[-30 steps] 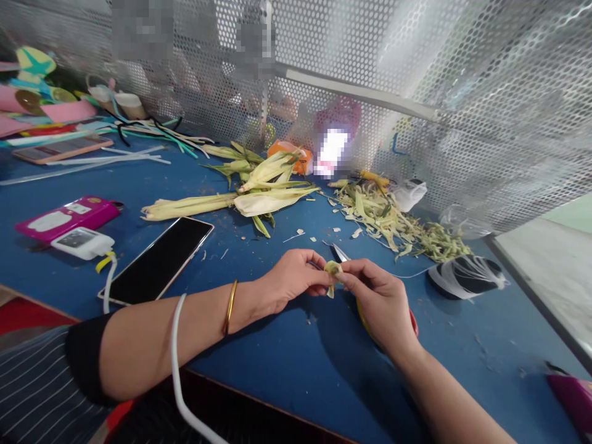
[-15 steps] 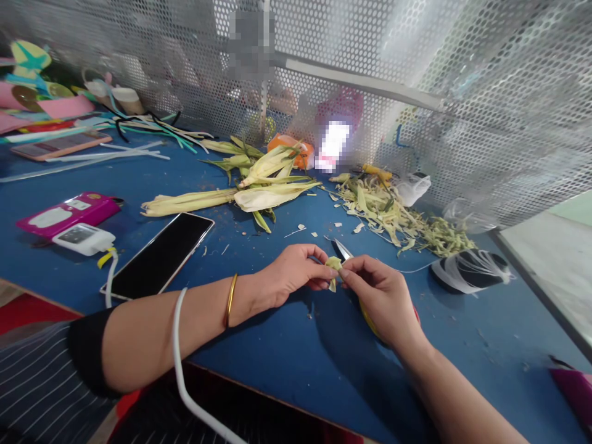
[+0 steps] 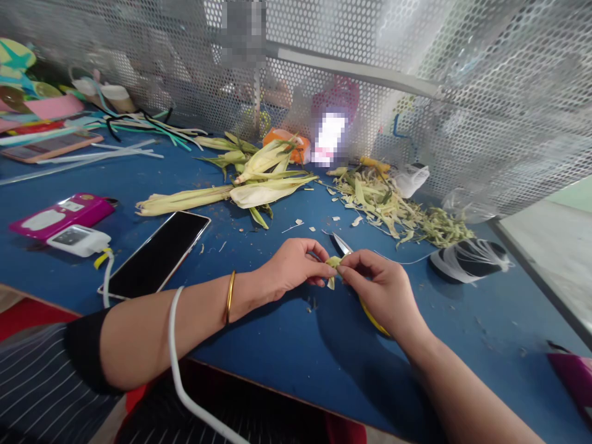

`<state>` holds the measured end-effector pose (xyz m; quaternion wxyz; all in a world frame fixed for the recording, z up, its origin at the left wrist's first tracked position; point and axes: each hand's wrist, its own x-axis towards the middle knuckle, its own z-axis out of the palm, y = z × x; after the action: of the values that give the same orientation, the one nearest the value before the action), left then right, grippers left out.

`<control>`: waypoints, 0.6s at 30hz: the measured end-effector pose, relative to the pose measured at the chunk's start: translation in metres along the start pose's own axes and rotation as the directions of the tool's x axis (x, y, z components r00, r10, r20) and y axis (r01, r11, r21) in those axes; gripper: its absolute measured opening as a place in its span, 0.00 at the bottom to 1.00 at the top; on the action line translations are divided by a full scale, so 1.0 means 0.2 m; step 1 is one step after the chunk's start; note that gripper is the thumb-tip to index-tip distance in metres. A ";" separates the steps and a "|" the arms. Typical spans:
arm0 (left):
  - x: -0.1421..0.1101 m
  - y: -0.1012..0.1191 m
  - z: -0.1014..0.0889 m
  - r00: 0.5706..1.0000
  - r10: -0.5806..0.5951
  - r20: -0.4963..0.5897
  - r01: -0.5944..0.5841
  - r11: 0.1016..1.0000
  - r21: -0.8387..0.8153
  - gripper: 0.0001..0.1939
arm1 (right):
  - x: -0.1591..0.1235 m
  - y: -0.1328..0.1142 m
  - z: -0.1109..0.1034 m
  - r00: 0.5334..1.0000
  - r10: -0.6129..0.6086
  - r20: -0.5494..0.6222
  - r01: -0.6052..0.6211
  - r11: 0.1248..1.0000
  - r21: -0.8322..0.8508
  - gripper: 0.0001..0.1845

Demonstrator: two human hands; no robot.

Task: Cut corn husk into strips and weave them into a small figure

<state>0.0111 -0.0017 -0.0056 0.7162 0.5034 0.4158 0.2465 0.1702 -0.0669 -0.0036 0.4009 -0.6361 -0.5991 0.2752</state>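
A small folded piece of corn husk [image 3: 332,282] is pinched between both hands above the blue table [image 3: 277,345]. My left hand [image 3: 298,266] comes in from the left, its thumb and fingertips closed on the piece. From the right, my right hand [image 3: 377,283] grips the same piece with thumb and forefinger. Beneath and behind the right hand lies a pair of scissors [image 3: 341,244], blades pointing away; a yellow handle shows below the palm. Farther back are whole corn husks [image 3: 263,190] and a heap of husk scraps [image 3: 374,200].
A spool of white thread [image 3: 467,262] stands at the right. At the left lie a dark-screened phone [image 3: 160,256], a magenta case [image 3: 62,216] and a white device [image 3: 78,238]. A white cable [image 3: 173,345] crosses my left forearm. Perforated metal mesh [image 3: 370,43] borders the back.
The view has shifted slightly, so the table items sit a little farther left. Both hands keep hold of the husk piece, with the fingers only slightly moved.
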 end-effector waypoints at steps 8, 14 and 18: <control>0.00 -0.01 -0.03 0.986 0.153 0.064 -0.165 0.947 0.274 0.09 | -0.01 0.00 0.01 0.999 0.021 -0.048 -0.018 0.998 0.063 0.07; 0.00 0.01 -0.04 0.986 0.159 0.051 -0.167 0.919 0.356 0.14 | 0.00 0.00 0.01 0.998 -0.031 -0.053 0.036 0.994 0.106 0.09; 0.01 -0.01 -0.04 0.984 0.159 0.086 -0.180 0.909 0.377 0.09 | -0.01 -0.01 0.01 0.996 0.006 -0.086 -0.001 0.999 0.050 0.11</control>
<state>0.0046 0.0025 -0.0096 0.5907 0.6742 0.3915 0.2081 0.1668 -0.0693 -0.0042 0.4419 -0.6382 -0.5730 0.2630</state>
